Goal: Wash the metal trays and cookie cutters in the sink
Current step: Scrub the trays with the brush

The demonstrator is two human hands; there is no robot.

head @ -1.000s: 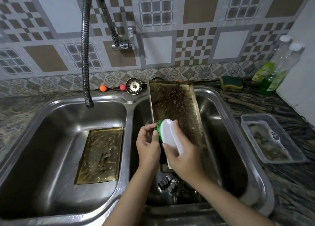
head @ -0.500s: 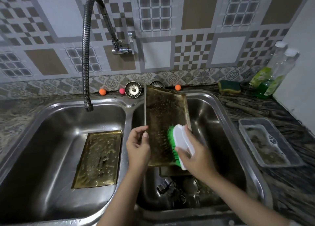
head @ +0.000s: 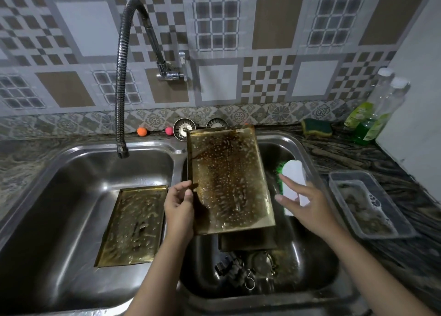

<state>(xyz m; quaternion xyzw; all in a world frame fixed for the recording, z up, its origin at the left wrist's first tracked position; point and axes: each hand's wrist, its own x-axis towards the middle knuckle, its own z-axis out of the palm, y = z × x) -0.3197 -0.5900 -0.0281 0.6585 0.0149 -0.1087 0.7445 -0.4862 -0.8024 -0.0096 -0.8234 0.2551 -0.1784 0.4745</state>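
My left hand [head: 179, 206] grips the left edge of a soapy, brown-stained metal tray [head: 229, 179], tilted up over the right basin [head: 317, 268]. My right hand [head: 307, 203] is to the right of the tray with its fingers spread. A white-handled brush with green bristles [head: 294, 172] sits just behind those fingers by the basin's right wall; the fingers do not wrap it. A second soapy tray [head: 131, 225] lies flat in the left basin [head: 59, 196]. Another dark tray [head: 248, 243] shows under the held one. Metal cookie cutters [head: 236, 270] lie at the bottom of the right basin.
A flexible faucet [head: 120, 89] hangs over the left basin. Two sink strainers [head: 183, 128], an orange ball [head: 142, 131] and a pink ball [head: 169, 130] sit on the back ledge. On the right counter are a sponge [head: 316, 127], soap bottles [head: 372, 117] and a plastic container [head: 367, 203].
My right hand has pulled the brush off the tray to the right and opened its fingers. My left hand has turned the tray's soapy face toward me.
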